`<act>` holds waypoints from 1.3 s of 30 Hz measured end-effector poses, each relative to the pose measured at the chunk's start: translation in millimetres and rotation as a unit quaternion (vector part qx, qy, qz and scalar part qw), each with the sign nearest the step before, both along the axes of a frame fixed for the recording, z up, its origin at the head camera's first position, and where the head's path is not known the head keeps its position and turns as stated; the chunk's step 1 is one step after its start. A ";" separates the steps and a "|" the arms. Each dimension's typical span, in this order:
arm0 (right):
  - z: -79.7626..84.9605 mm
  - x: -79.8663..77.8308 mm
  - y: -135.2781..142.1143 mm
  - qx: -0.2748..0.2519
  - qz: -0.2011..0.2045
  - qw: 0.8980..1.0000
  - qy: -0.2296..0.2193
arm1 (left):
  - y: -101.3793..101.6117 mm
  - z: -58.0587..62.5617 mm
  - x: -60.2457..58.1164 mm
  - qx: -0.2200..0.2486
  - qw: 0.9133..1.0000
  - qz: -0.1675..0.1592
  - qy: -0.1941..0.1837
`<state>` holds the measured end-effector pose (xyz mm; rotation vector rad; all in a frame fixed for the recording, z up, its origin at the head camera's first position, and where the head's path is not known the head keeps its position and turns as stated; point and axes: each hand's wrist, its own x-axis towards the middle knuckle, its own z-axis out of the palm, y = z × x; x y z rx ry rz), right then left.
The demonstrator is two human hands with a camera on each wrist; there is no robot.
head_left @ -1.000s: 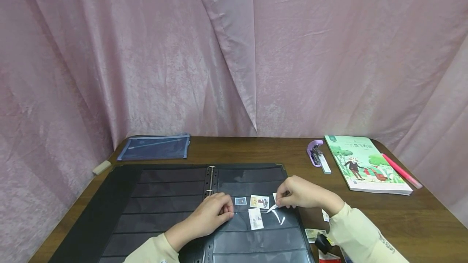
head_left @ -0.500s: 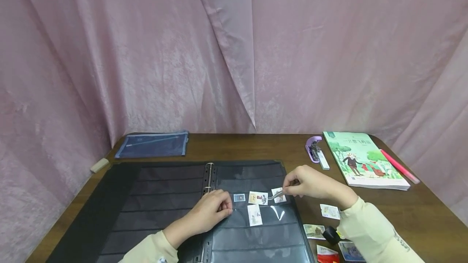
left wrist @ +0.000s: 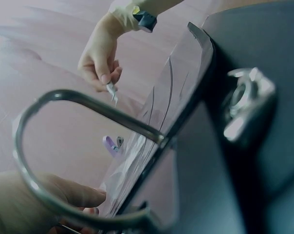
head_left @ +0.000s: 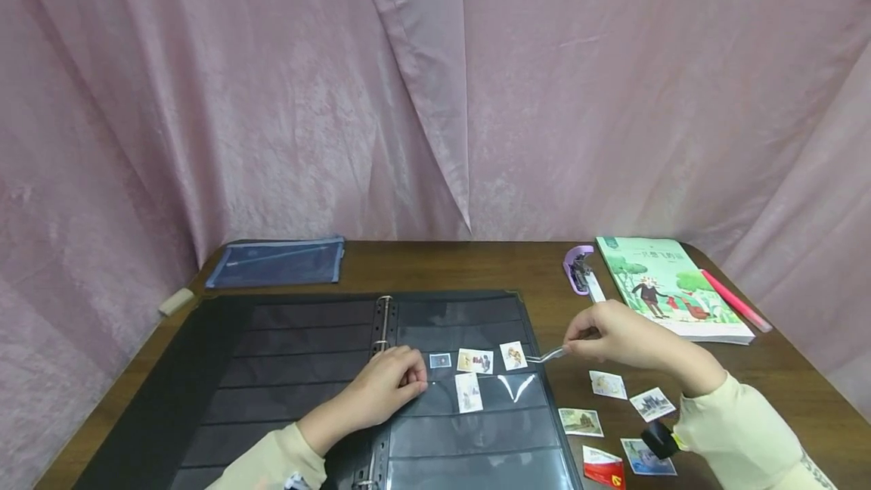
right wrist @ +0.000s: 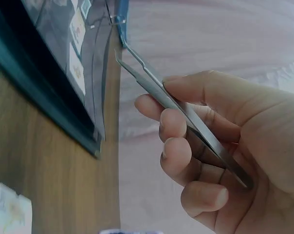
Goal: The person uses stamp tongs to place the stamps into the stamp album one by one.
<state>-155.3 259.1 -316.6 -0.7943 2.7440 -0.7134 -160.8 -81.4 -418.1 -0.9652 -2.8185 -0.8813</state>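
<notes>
My right hand (head_left: 612,335) holds a pair of metal tweezers (right wrist: 186,112) between thumb and fingers, their two tips apart with nothing between them. In the head view the tips point at a small stamp (head_left: 513,355) on the right page of a black stamp album (head_left: 469,426). Beside that stamp lie a wider stamp (head_left: 475,361), a small blue stamp (head_left: 440,360) and, one row lower, an upright pale stamp (head_left: 468,392). My left hand (head_left: 388,388) rests by the album's ring spine (head_left: 382,327), fingers loosely curled, thumb near the clear page edge in the left wrist view.
Several loose stamps, among them a red and white one (head_left: 602,467) and a green one (head_left: 581,422), lie right of the album. Farther back are a purple stapler (head_left: 577,269), a green book (head_left: 670,289), a red pen (head_left: 735,301) and a blue mesh pouch (head_left: 275,262).
My right hand has drawn back to the right with the tweezers, and their tips have come away from the right-hand stamp, which now lies uncovered on the page. My left hand stays in place.
</notes>
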 end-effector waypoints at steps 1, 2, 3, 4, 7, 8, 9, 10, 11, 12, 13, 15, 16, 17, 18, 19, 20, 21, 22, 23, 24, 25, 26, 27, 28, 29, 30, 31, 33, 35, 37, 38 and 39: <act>0.7 2.5 3.3 0.001 -0.005 1.000 -0.002 | 0.1 0.2 -0.3 -0.001 1.000 0.000 0.000; 0.8 5.0 6.6 0.001 -0.008 1.000 -0.002 | 0.2 0.3 -0.4 -0.001 1.000 0.000 -0.001; 0.6 7.3 10.1 0.001 -0.009 1.000 -0.001 | 0.3 0.5 -0.6 -0.002 1.000 0.000 -0.001; 0.2 9.8 13.7 -0.002 -0.010 1.000 -0.002 | 0.4 0.5 -0.7 -0.002 1.000 -0.001 -0.001; -3.6 17.8 24.4 -0.012 -0.022 1.000 0.000 | 0.8 0.7 -1.1 -0.002 1.000 -0.003 0.001; -5.6 20.5 28.4 -0.016 -0.024 1.000 0.005 | 1.0 0.6 -1.1 -0.002 1.000 -0.004 0.000; -7.9 23.1 32.9 -0.022 -0.023 0.999 0.013 | 1.1 0.6 -1.0 -0.001 1.000 -0.005 -0.001; -10.6 26.0 37.2 -0.027 -0.026 0.999 0.024 | 1.2 0.4 -1.1 -0.001 1.000 -0.005 -0.001; -13.3 28.9 41.6 -0.028 -0.030 0.998 0.036 | 1.2 0.3 -1.0 -0.001 1.000 -0.005 -0.002; -16.0 31.5 46.3 -0.029 -0.032 0.998 0.052 | 1.0 0.2 -0.8 -0.002 1.000 -0.003 -0.003; -19.0 33.9 51.0 -0.029 -0.036 0.997 0.067 | 0.8 0.0 -0.7 -0.002 1.000 -0.002 -0.003; -24.1 38.2 60.1 -0.024 -0.049 0.995 0.088 | 0.1 -0.4 -0.6 -0.004 1.000 0.004 -0.003; -26.4 40.2 64.3 -0.018 -0.061 0.994 0.094 | -0.4 -0.6 -0.7 -0.005 1.000 0.006 -0.002; -28.7 41.7 68.4 -0.013 -0.071 0.993 0.096 | -0.9 -0.6 -0.7 -0.005 1.000 0.008 -0.001; -31.0 43.1 72.4 -0.009 -0.082 0.992 0.096 | -1.3 -0.6 -0.8 -0.005 1.000 0.008 0.002; -33.0 44.4 76.4 -0.006 -0.092 0.992 0.090 | -1.6 -0.7 -1.0 -0.005 1.000 0.008 0.003; -34.8 45.5 80.1 -0.003 -0.102 0.991 0.082 | -1.9 -0.7 -1.2 -0.005 1.000 0.009 0.003; -36.8 46.5 83.6 -0.002 -0.110 0.991 0.074 | -2.0 -1.0 -1.4 -0.005 1.000 0.009 0.002; -38.9 47.3 86.8 0.000 -0.115 0.991 0.070 | -2.0 -1.0 -1.5 -0.004 1.000 0.009 0.001; -40.7 48.2 89.9 0.001 -0.122 0.991 0.064 | -1.9 -1.3 -1.7 -0.005 1.000 0.008 0.000; -42.4 49.0 92.7 0.000 -0.127 0.990 0.058 | -1.8 -1.7 -2.0 -0.005 1.000 0.009 -0.003; -44.2 49.7 95.3 0.000 -0.132 0.990 0.054 | -1.6 -2.0 -2.2 -0.006 1.000 0.010 -0.006; -46.0 50.3 97.5 0.001 -0.139 0.989 0.051 | -1.4 -2.2 -2.3 -0.006 1.000 0.010 -0.009; -47.9 51.0 99.6 0.003 -0.144 0.988 0.050 | -1.2 -2.4 -2.4 -0.006 1.000 0.011 -0.011; -49.5 51.8 101.5 0.004 -0.149 0.988 0.050 | -1.0 -2.5 -2.5 -0.006 1.000 0.010 -0.013; -51.0 52.5 103.2 0.007 -0.154 0.987 0.048 | -0.8 -2.8 -2.7 -0.006 1.000 0.010 -0.013; -52.3 53.3 104.7 0.008 -0.158 0.986 0.047 | -0.6 -2.8 -2.7 -0.006 1.000 0.010 -0.014; -53.4 53.9 106.3 0.011 -0.161 0.986 0.045 | -0.4 -2.7 -2.6 -0.006 1.000 0.010 -0.014; -54.8 55.2 109.0 0.015 -0.168 0.985 0.040 | -0.1 -2.8 -2.6 -0.006 1.000 0.010 -0.014; -55.3 56.0 111.4 0.018 -0.174 0.984 0.035 | 0.1 -2.8 -2.6 -0.006 1.000 0.009 -0.014; -55.6 56.2 113.0 0.016 -0.175 0.984 0.029 | 0.3 -2.7 -2.6 -0.006 1.000 0.009 -0.015; -55.8 56.1 113.6 0.014 -0.174 0.984 0.025 | 0.5 -2.7 -2.6 -0.007 1.000 0.009 -0.015; -56.1 56.0 113.9 0.012 -0.171 0.985 0.023 | 0.7 -2.7 -2.5 -0.007 1.000 0.009 -0.016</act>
